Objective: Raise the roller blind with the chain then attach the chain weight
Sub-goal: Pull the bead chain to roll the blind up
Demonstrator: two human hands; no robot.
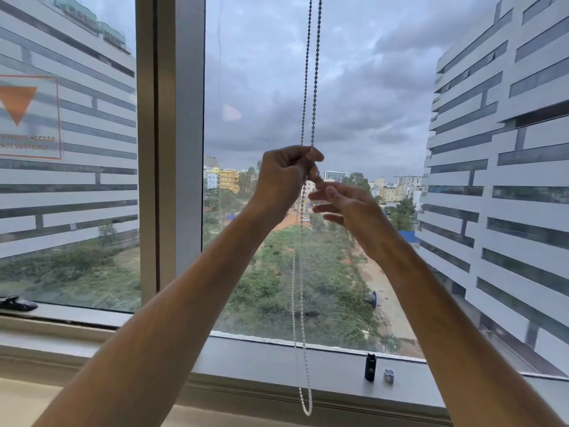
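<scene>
A white beaded chain [310, 72] hangs as a double strand down the middle of the window and ends in a loop [304, 399] below the sill. My left hand [284, 177] is closed around one strand at about mid height. My right hand [345, 204] is just below and to the right of it, fingers spread, index finger touching the chain near the left hand. A black chain weight [370, 367] stands upright on the sill, with a small grey piece [389, 375] beside it. The roller blind itself is out of view above.
A grey window frame post [172, 149] stands left of the chain. The sill [261, 362] runs across the bottom. A dark window handle [18, 303] lies at the far left. An orange-bordered sticker [29, 118] is on the left pane.
</scene>
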